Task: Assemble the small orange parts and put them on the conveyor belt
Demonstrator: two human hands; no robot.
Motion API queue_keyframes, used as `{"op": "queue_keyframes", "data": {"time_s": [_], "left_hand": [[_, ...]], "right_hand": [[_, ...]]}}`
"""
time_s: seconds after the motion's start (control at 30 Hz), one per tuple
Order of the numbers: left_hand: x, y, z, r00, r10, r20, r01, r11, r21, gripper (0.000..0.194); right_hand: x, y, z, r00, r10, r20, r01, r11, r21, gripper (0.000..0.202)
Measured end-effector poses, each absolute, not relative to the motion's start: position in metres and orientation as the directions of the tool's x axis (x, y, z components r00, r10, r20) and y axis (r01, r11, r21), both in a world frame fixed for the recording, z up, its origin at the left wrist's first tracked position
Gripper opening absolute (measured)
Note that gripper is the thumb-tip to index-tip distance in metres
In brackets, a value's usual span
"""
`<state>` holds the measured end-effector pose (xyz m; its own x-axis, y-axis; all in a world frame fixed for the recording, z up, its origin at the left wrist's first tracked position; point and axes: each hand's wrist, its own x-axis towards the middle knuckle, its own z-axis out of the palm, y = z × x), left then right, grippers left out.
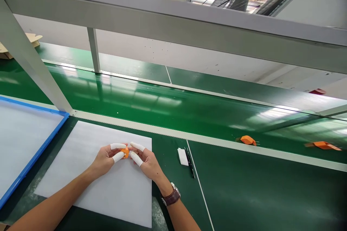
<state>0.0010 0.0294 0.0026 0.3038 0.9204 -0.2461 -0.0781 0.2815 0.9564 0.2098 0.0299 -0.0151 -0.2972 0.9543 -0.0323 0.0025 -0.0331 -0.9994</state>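
Note:
My left hand point(105, 158) pinches a small orange plastic-looking piece point(125, 152) between thumb and forefinger, both covered by white finger cots. What kind of part it is cannot be made out. Close at the piece's right side is my right hand point(146, 160), its thumb and forefinger, also in white cots, spread apart. Whether its other fingertips touch the piece is hard to see. Both hands are just above a large white sheet point(119, 195) on the dark green table. A watch with a brown strap point(172, 195) is on my right wrist.
A white block point(182, 156) and a thin black tool point(189, 162) lie right of the sheet. Two orange parts point(248, 140) point(324, 145) rest on the green conveyor belt point(162, 104). A blue-edged board point(29, 166) is at left. Grey frame bars point(173, 21) cross ahead.

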Motion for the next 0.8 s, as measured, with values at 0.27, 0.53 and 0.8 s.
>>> {"op": "queue_keyframes", "data": {"time_s": [0.27, 0.53, 0.8], "left_hand": [[0.0056, 0.0236, -0.0036, 0.357, 0.901, -0.246, -0.023, 0.272, 0.962, 0.034], [0.0031, 0.0228, -0.0045, 0.378, 0.907, -0.187, 0.01, 0.198, 0.98, 0.035], [0.0102, 0.0193, -0.0027, 0.393, 0.916, -0.079, -0.024, 0.096, 0.995, 0.05]], "right_hand": [[0.2061, 0.0294, -0.0134, -0.342, 0.936, -0.082, -0.03, -0.098, -0.995, 0.047], [0.2025, 0.0292, -0.0188, -0.288, 0.956, -0.06, 0.002, -0.061, -0.998, 0.045], [0.2003, 0.0284, -0.0205, -0.274, 0.961, -0.033, 0.012, -0.031, -0.999, 0.045]]}}
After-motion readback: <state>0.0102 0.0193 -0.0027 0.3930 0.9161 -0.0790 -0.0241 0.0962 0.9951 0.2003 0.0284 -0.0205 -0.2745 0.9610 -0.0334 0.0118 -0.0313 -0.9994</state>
